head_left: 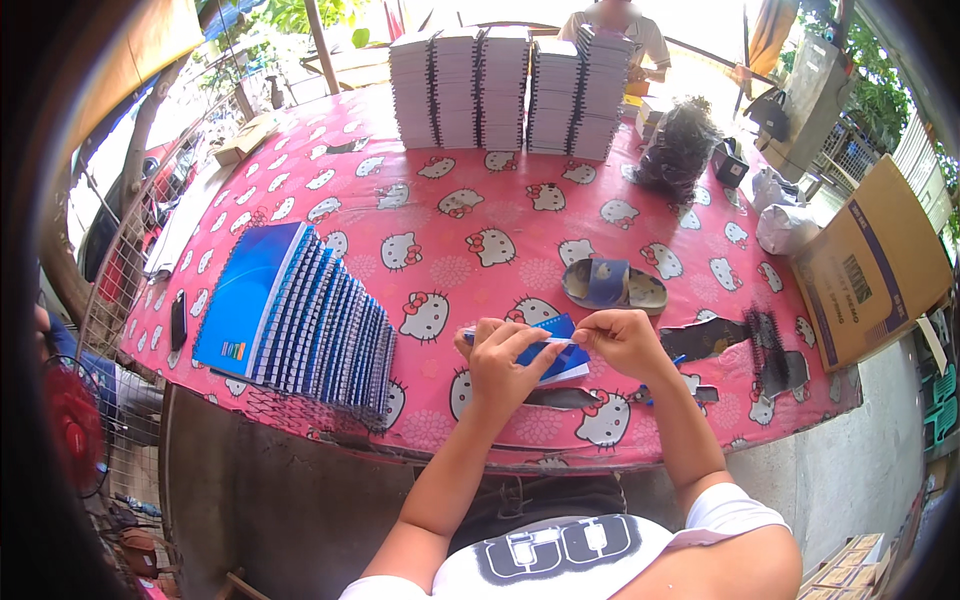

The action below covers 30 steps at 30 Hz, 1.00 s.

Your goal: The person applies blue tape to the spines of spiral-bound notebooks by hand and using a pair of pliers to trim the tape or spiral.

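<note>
Both my hands meet over a small blue notebook [561,327] with white pages, near the table's front edge. The fingers of my left hand [498,362] are closed in a pinch over the notebook, partly covering it. My right hand [622,340] pinches from the other side, its fingertips close to the left thumb. A thin, pale strip shows between the fingertips, too small to name. To the left lies a long leaning row of blue spiral notebooks [250,290], their bindings overlapping. Just beyond my hands is a blue slide sandal [613,285].
Tall stacks of spiral-bound books [500,90] stand at the back, a person [640,45] behind them. A dark plastic-wrapped bundle [680,150] and a cardboard box [870,265] are at right. Black binding coils [765,345] lie near the torn pink tablecloth's [450,270] right edge; a phone [178,320] lies left.
</note>
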Each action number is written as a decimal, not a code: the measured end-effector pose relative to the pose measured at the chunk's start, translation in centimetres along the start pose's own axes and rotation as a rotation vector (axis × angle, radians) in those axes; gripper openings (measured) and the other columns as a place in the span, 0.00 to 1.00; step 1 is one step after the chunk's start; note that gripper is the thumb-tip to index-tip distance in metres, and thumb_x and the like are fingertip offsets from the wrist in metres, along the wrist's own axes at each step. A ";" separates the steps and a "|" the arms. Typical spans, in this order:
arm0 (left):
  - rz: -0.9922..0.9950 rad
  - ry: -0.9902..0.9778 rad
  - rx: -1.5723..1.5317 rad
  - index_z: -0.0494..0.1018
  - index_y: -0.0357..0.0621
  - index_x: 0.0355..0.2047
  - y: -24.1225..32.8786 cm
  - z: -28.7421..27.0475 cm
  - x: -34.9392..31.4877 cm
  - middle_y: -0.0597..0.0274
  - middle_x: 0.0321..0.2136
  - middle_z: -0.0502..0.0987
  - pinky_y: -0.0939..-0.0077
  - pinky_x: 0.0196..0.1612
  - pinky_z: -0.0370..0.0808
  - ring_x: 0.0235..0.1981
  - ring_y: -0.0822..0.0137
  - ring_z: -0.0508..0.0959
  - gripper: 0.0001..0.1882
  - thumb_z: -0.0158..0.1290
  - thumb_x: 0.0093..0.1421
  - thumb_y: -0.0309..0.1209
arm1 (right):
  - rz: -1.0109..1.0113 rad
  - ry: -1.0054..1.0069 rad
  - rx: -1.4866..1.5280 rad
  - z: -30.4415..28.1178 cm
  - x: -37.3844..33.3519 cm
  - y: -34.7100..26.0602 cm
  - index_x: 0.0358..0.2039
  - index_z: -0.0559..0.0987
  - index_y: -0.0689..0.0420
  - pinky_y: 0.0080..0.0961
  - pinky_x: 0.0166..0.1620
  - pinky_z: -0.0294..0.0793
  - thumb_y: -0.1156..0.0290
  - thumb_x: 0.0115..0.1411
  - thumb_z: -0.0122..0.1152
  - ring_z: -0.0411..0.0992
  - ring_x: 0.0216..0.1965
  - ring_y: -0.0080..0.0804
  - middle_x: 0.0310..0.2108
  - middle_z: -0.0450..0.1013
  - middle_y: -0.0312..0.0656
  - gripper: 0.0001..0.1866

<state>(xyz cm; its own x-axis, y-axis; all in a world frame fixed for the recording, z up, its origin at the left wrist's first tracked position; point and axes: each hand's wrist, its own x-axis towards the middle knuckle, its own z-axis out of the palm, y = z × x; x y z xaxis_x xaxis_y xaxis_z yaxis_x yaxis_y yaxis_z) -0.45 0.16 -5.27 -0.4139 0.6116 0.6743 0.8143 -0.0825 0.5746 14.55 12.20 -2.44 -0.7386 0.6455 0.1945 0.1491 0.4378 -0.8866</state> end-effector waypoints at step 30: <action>0.016 0.019 0.042 0.82 0.51 0.29 0.0 0.2 -0.7 0.72 0.27 0.79 0.67 0.47 0.56 0.35 0.70 0.73 0.11 0.68 0.43 0.35 | -0.231 0.079 -0.480 0.8 -1.4 -1.8 0.34 0.76 0.55 0.35 0.31 0.73 0.66 0.55 0.64 0.75 0.32 0.43 0.34 0.73 0.40 0.10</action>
<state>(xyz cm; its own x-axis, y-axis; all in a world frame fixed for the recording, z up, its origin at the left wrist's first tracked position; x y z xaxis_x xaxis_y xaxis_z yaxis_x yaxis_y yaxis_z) -0.10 -0.09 -5.81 -0.4078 0.5954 0.6923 0.8373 -0.0586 0.5436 14.78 10.02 -1.43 -0.7388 0.5356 0.4090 0.2861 0.7988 -0.5292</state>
